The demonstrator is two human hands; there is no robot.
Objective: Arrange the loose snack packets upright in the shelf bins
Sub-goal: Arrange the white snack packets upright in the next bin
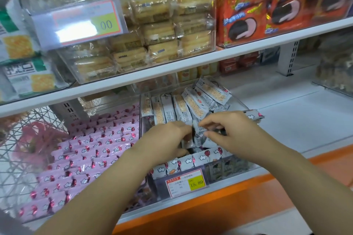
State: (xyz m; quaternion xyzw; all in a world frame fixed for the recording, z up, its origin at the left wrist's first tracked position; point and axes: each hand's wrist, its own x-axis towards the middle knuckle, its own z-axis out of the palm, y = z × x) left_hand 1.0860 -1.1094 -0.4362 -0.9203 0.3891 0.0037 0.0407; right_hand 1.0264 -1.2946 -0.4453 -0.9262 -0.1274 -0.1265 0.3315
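Snack packets (198, 105), grey-white with a cloud-and-balloon print, are held in the clear bin (219, 173) on the lower shelf, beside pink packets (91, 150). The straightening step is judged to be in hand. A mid-bin packet is gripped by the curled fingers of the left hand (168, 139) and pinched at its top by the right hand (227, 128). The back-left row stands upright, while the back-right packets lean. Next, the leaning packets should be stood up and the stray packet (254, 115) across the right rim brought in.

Glare blanks the white price label (80, 23) except "00", and fingertips of the left hand (167, 138) are hidden among grey foil snack packets (196, 105).
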